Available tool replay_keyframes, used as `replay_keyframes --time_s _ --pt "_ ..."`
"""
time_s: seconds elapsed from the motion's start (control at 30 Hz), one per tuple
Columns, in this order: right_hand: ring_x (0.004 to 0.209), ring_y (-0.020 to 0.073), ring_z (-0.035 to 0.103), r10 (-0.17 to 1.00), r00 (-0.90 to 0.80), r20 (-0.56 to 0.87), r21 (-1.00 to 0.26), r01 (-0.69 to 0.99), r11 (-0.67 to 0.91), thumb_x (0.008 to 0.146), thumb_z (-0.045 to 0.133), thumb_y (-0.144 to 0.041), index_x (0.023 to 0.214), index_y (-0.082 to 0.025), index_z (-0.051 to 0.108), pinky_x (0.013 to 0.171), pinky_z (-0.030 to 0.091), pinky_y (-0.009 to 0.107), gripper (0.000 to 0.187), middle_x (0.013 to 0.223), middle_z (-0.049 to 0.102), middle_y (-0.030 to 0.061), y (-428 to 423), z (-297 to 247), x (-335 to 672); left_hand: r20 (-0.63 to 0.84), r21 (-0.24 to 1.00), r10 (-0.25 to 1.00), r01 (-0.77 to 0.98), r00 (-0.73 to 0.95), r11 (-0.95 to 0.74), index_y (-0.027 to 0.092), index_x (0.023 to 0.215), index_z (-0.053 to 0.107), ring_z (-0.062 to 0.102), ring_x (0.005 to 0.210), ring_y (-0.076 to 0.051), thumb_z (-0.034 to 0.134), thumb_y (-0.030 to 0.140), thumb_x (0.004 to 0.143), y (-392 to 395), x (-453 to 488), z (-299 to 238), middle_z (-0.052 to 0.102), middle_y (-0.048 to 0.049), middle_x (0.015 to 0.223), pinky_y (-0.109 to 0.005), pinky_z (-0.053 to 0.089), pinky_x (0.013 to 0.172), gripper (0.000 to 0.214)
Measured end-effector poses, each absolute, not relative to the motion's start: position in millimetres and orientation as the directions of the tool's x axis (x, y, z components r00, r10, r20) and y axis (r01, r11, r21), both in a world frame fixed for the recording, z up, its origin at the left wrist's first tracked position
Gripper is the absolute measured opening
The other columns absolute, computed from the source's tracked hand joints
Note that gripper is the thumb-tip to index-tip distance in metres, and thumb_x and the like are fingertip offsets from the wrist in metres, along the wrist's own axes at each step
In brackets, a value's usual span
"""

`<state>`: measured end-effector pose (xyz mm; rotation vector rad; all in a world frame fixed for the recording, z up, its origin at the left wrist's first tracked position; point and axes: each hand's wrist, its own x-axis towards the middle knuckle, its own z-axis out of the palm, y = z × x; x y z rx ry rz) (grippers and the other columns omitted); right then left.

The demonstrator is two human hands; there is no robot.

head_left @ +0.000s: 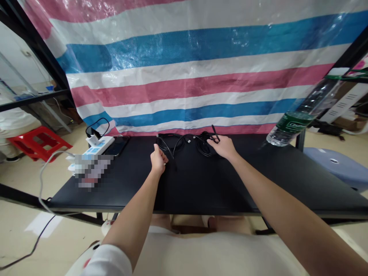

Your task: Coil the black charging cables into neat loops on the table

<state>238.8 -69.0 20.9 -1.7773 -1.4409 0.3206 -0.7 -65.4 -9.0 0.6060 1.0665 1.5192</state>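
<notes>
Two coils of thin black cable lie at the back of the black tabletop: a left coil (169, 142) and a right coil (203, 147). Pale plug ends show among them. My left hand (158, 160) is closed in front of the left coil, thumb up, with a small pale tip showing at its fingers that looks like a cable's plug. A loose strand of cable hangs just right of that hand, its lower end blurred. My right hand (222, 146) pinches black cable at the right coil, and a dark length sticks up above the fingers.
A white power strip (99, 147) with a plugged-in charger and a dark phone (119, 145) lie at left. A tilted water bottle (293, 124) stands back right. Striped sheeting (184, 76) hangs behind the table (198, 191). Red stool (40, 143) left, bluish stool (336, 165) right.
</notes>
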Motion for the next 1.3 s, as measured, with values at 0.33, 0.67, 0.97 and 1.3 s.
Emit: replay_keyframes --time_s 0.33,0.67,0.97,1.3 --pt "0.073 0.0238 0.062 0.889 0.318 0.330 -0.634 0.772 -0.041 0.047 0.082 -0.049 0.070 -0.025 0.047 0.067 0.045 0.033 0.048 0.071 0.062 0.0018 -73 11 231 -0.104 0.911 0.971 -0.413 -0.213 0.007 0.021 0.042 0.028 0.022 0.030 -0.004 0.050 0.062 0.085 -63 1 -15 0.022 0.0086 0.036 -0.019 0.022 0.034 0.064" --pt "0.034 0.0092 0.033 0.801 0.598 0.027 -0.999 0.037 0.006 0.073 0.065 -0.057 0.059 -0.024 0.043 0.036 0.027 0.024 0.042 0.040 0.038 -0.0078 -70 32 225 0.002 0.986 0.986 -0.164 -0.165 -0.030 0.019 0.039 0.051 0.051 0.042 -0.012 0.046 0.062 0.084 -60 -2 -25 0.053 -0.0041 0.041 -0.026 0.042 0.052 0.063" --pt "0.055 0.0149 0.053 0.879 0.329 0.345 -0.877 0.446 0.178 0.041 0.084 -0.041 0.057 -0.024 0.046 0.057 0.043 0.029 0.045 0.055 0.055 -0.0037 -92 17 180 0.068 0.986 0.990 0.158 -0.124 -0.048 0.021 0.035 0.052 0.052 0.047 -0.013 0.046 0.048 0.085 -59 -4 -30 0.055 -0.0047 0.042 -0.027 0.042 0.059 0.057" --pt "0.035 0.0087 0.030 0.957 0.275 0.091 -0.938 -0.299 0.175 0.059 0.075 -0.037 0.068 -0.024 0.051 0.037 0.026 0.023 0.029 0.039 0.028 -0.0129 -82 15 164 0.046 0.984 0.984 0.161 0.172 -0.074 0.022 0.035 0.047 0.047 0.045 -0.012 0.047 0.061 0.081 -63 -1 -25 0.055 -0.0028 0.044 -0.028 0.041 0.058 0.061"
